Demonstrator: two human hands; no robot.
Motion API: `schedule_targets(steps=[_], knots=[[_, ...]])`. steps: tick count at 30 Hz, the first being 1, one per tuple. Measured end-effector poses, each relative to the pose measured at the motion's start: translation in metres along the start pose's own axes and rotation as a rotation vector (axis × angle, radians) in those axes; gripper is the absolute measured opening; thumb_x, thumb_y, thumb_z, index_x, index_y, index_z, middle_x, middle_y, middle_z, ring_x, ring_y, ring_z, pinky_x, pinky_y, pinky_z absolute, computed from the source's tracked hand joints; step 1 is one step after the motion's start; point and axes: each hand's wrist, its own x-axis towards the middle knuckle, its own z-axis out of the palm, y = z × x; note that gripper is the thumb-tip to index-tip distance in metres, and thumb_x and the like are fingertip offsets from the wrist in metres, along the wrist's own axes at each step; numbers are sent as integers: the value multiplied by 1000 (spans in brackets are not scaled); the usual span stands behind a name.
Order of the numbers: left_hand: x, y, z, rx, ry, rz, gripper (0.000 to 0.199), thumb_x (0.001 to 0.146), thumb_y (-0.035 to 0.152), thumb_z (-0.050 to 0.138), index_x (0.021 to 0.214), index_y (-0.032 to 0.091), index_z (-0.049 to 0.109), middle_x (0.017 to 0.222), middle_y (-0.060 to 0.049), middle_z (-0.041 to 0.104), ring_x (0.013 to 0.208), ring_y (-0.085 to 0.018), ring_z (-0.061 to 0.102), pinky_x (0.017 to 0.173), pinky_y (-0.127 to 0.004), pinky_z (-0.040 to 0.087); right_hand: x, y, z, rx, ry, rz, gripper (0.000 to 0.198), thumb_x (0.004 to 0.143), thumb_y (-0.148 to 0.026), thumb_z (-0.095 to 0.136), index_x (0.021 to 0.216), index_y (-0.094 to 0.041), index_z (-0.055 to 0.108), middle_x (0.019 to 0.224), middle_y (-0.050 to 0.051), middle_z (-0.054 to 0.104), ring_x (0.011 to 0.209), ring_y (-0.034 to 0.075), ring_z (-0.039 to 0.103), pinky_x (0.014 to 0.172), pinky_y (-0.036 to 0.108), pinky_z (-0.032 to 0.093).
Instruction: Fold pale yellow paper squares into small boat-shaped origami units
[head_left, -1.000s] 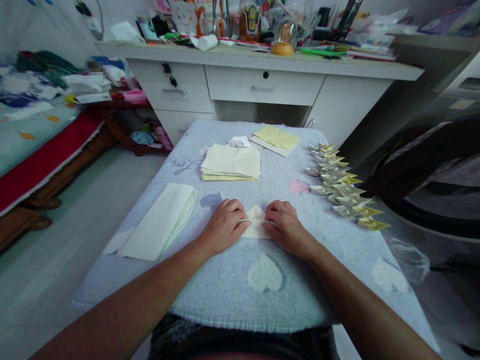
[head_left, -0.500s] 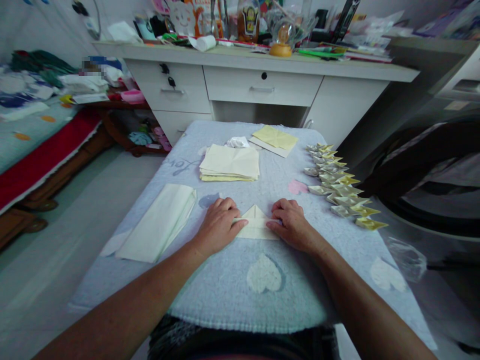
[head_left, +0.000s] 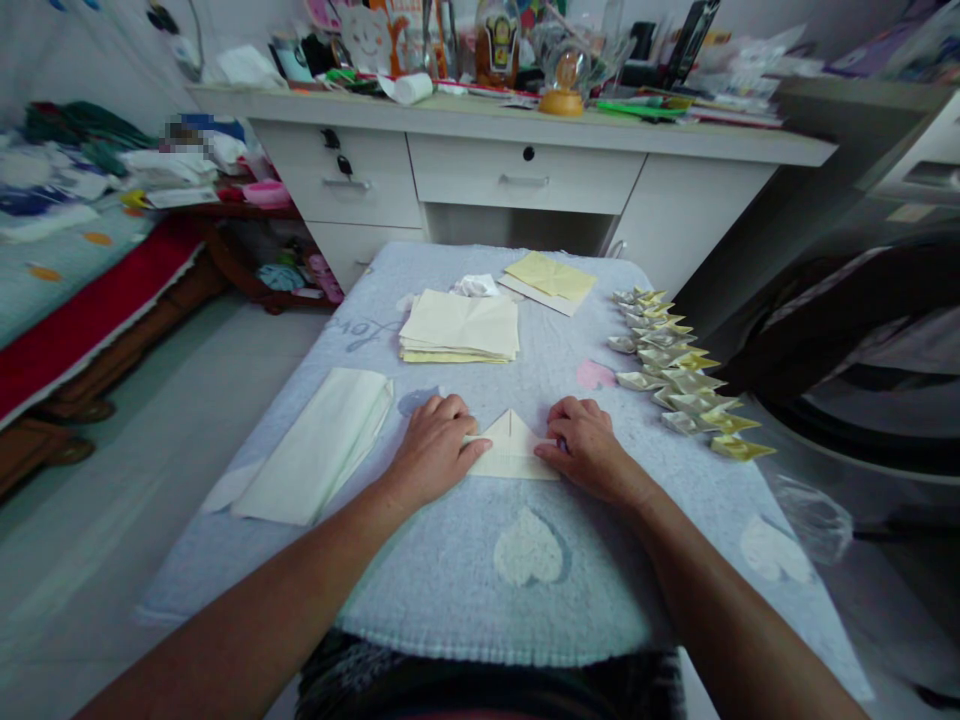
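A small pale yellow sheet of folded paper [head_left: 513, 450] lies on the cloth in front of me, its peaked top pointing away. My left hand [head_left: 437, 440] grips its left edge between thumb and curled fingers. At the opposite edge, my right hand [head_left: 583, 440] pinches the paper the same way. The fingertips under and behind the paper are partly hidden. Beyond it rests a stack of cream paper sheets [head_left: 459, 325]. Left of my left hand is a larger folded pale sheet [head_left: 319, 445]. Rows of folded paper boats [head_left: 682, 385] stand to the right.
A blue-grey cloth [head_left: 450, 580] with heart patterns covers the table. Yellow paper [head_left: 551, 275] and a crumpled white tissue [head_left: 475, 286] lie at its far side. Behind stands a white desk [head_left: 525, 180] with a cluttered top. A clear plastic bag [head_left: 814, 520] hangs by the right edge.
The raised strip across the middle of the folded paper now lies flatter, and more of the peak's face shows. Both hands have barely moved.
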Motion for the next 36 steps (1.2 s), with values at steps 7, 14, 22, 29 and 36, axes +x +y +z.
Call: schedule_targets(steps=[7,14,22,29,36], knots=[[-1,-5,3,-6,4,-4,20,84,37,63,77,18,63,91,-5,55,90,-22,48,82,-39,41,0,1,-2,-24,-17,19,18,81,-33,67,73,-18,63,102,7,57,94,23,45,75,36,32],[1,-13,1,-65,-35,29,12,85,30,60,81,19,58,90,-3,55,88,-21,47,83,-38,39,0,4,-2,-24,-22,24,15,82,-31,65,75,-18,61,104,7,55,94,23,45,75,35,32],[5,-15,-3,-181,-88,132,14,86,17,54,96,22,63,97,-3,58,96,-21,49,90,-39,38,1,7,-3,-16,10,55,17,78,-27,68,91,-19,59,100,7,56,91,24,45,75,34,32],[7,-14,-5,-200,-99,160,22,83,12,49,91,22,67,95,-3,57,96,-21,49,89,-39,39,5,-14,-5,16,-98,-227,24,73,2,47,78,-18,59,86,5,58,83,18,48,75,29,34],[4,-1,-2,-124,-76,69,15,86,35,56,84,21,62,94,-3,56,95,-24,48,86,-43,38,10,-30,-3,-68,-87,-164,12,77,-8,49,79,-17,57,83,6,58,76,18,48,69,30,33]])
